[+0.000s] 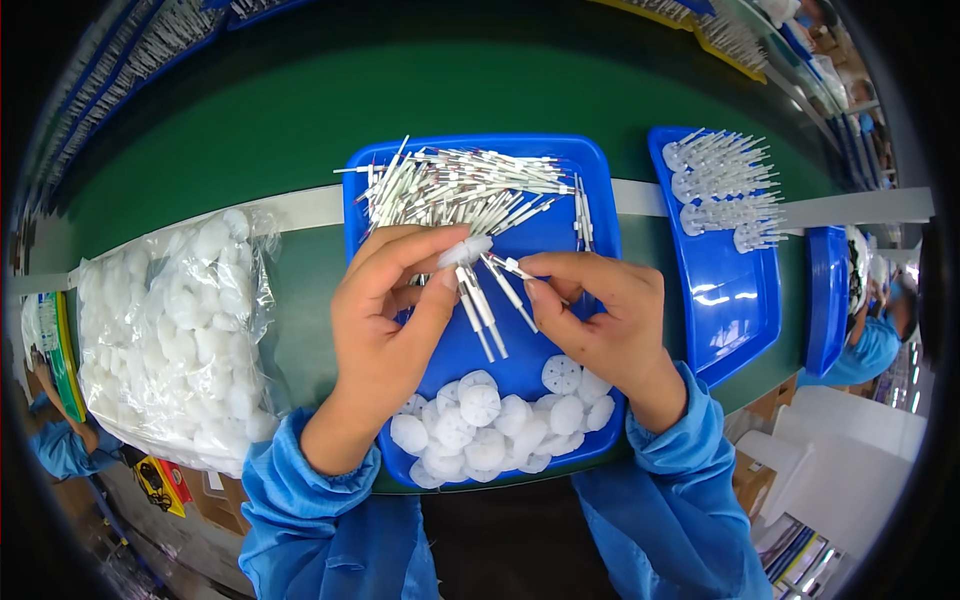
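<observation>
My left hand [390,310] pinches a white translucent plastic disc [466,250] between thumb and fingers. Several thin white sticks [482,312] hang down from that disc. Close beside it, my right hand [600,315] is closed on one thin white stick [510,266], its tip near the disc's edge; whether it has entered a hole I cannot tell. Both hands are above a blue tray [607,200]. A heap of similar white sticks [450,190] fills its far part. Loose white discs with small holes [490,425] are piled at the near side.
Left of the tray, a clear plastic bag [180,330] bulges with white discs. At the right, another blue tray [735,330] carries discs with sticks fitted [725,185]. More stick-filled trays [130,80] line the far left of the green table [480,80]. A person in blue [865,350] is at far right.
</observation>
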A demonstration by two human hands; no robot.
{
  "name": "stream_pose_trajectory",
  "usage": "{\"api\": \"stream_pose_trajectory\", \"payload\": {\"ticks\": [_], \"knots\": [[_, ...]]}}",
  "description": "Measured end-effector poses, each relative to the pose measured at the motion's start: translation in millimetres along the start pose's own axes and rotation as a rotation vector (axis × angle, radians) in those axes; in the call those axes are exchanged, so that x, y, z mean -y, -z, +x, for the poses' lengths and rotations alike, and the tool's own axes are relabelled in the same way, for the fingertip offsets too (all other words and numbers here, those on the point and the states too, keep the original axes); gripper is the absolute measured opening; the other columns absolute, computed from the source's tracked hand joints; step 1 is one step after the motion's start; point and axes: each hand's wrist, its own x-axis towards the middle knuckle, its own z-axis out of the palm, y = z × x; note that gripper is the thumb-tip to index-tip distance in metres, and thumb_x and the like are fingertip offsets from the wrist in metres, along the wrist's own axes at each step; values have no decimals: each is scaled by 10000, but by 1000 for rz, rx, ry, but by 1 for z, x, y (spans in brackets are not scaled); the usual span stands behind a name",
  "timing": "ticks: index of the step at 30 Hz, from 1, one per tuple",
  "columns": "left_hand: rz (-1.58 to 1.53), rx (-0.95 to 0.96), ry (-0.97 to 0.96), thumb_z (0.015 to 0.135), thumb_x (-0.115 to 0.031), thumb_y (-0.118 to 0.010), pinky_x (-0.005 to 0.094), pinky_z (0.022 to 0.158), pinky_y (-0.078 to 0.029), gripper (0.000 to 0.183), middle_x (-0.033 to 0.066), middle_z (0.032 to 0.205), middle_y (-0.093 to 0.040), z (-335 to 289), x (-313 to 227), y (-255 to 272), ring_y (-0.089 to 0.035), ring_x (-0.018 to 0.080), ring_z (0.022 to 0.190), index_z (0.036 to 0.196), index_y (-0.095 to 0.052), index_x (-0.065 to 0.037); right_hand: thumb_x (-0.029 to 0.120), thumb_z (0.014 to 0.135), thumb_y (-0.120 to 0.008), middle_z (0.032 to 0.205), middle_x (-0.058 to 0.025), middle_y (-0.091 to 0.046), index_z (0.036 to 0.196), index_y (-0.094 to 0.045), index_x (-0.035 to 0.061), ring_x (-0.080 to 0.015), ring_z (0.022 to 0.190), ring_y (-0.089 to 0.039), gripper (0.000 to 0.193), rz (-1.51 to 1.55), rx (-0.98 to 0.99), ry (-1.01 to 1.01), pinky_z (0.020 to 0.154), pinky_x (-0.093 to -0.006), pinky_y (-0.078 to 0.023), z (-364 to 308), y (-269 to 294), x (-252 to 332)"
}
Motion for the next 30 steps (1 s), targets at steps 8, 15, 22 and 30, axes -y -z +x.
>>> {"api": "stream_pose_trajectory", "payload": {"ticks": [8, 15, 22, 30], "knots": [[130, -15, -37, 975, 75, -721, 263, 825, -647, 365, 107, 1282, -680, -3, -1, -2, -724, 174, 1094, 1316, -782, -40, 96, 888, -885, 676, -38, -708, 1038, -830, 81, -147, 533, -669, 160, -26, 27, -40, 518, -296, -512, 0, -6, 3], [347, 42, -153, 966, 72, -736, 283, 796, -647, 359, 154, 1222, -820, -3, -1, -8, -792, 188, 996, 1305, -790, -35, 172, 885, -906, 685, -39, -709, 954, -799, 94, -192, 563, -692, 149, -143, -37, 8, 520, -325, -511, -3, -14, -6], [334, 17, 8, 997, 42, -742, 279, 685, -646, 337, 165, 1038, -841, -12, -4, -13, -820, 184, 774, 1326, -783, -15, 154, 852, -881, 746, -21, -732, 969, -800, 103, -217, 627, -710, 152, -436, -72, 246, 595, -364, -538, 1, -8, 2], [264, 36, 134, 995, 21, -766, 269, 658, -624, 344, 138, 1083, -835, -15, -6, -10, -791, 138, 761, 1337, -772, -12, 140, 838, -873, 806, -20, -756, 1012, -793, 72, -202, 683, -723, 203, -413, -51, 376, 602, -349, -527, 3, -12, -8]]}}
